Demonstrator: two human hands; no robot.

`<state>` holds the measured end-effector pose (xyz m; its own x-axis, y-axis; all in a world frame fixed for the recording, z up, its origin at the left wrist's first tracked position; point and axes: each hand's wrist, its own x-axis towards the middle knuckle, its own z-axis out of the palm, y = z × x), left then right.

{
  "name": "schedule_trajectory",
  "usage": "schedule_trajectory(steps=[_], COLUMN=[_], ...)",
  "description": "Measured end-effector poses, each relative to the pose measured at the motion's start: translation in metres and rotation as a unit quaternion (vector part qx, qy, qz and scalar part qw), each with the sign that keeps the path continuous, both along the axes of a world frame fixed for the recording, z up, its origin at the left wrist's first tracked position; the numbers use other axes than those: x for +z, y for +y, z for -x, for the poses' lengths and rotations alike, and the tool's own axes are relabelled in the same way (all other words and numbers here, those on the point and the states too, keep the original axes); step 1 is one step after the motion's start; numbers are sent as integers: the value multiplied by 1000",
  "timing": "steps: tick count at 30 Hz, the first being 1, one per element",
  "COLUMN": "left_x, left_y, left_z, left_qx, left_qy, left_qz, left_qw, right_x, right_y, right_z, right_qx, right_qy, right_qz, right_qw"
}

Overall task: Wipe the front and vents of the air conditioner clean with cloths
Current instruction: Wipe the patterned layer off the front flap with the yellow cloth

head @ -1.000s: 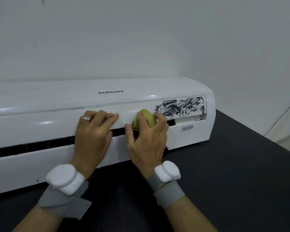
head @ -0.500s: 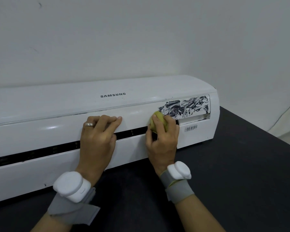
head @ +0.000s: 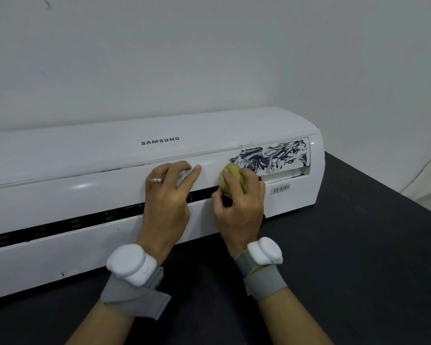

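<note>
**Smear Lay Just Right of the Cloth**

The air conditioner [head: 85, 195] lay lengthwise on the dark desk [head: 346, 245]. The right hand [head: 239, 207] — nearer the stain — curled its fingers round a wadded yellow-green cloth [head: 234, 174], pressed to the front at the left edge of the black smear [head: 271, 155], which ran rightward along the unit. The left hand [head: 167, 195] lay on the panel, fingers loose, grasping nothing.

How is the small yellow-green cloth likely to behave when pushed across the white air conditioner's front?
Probably soft and floppy: the small yellow-green cloth is wadded under the curled fingers of the right hand. Likely light, since fingertips alone hold it. It should slide easily, as the white air conditioner looks glossy in front, though the black smear may drag.
</note>
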<state>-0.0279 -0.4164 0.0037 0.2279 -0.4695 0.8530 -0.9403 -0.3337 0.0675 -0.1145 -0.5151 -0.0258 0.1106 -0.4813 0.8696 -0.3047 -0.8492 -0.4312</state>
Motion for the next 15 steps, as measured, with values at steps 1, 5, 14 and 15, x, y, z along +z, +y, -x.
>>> schedule_trajectory(steps=[1, 5, 14, 15], left_x=[0, 1, -4, -4], left_y=[-2, -8, -20, -19], left_z=[0, 2, 5, 4], left_qx=[-4, -2, 51, 48], left_qy=[7, 11, -17, -22], left_qz=[4, 24, 25, 29], left_qw=[1000, 1000, 998, 998], right_x=[1, 3, 5, 6], right_y=[1, -10, -4, -2], right_z=[0, 12, 10, 11], right_qx=[3, 28, 24, 32], right_qy=[0, 34, 13, 20], right_qz=[3, 75, 29, 29], right_qw=[1000, 996, 999, 999])
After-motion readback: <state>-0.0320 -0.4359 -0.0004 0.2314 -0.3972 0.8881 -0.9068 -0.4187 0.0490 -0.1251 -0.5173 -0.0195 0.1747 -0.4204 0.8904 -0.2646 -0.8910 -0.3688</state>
